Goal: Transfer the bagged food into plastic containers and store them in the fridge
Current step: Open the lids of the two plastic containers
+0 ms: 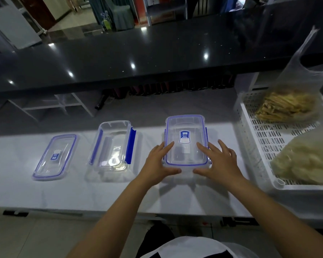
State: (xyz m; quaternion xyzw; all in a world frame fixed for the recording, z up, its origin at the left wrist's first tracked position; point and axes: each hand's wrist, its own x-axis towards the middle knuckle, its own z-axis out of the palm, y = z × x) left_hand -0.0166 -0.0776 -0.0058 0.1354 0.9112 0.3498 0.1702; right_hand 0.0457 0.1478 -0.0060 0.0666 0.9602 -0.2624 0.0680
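Observation:
A clear plastic container with a blue-rimmed lid (186,135) stands on the white counter in front of me. My left hand (159,164) rests at its near-left corner, fingers straight on the lid and thumb along the front edge. My right hand (217,161) mirrors it at the near-right corner. To the left stands an open container (112,146) with blue side clips, and its separate lid (54,157) lies flat further left. Two bags of food lie in a white basket (257,146) at right: a yellow-brown strips bag (285,107) and a pale noodle-like bag (306,161).
A raised black countertop (138,58) runs across behind the white counter (119,194). White shelf frames (50,107) and a row of dark bottles (175,88) sit beneath it. The counter's front edge is close to my body.

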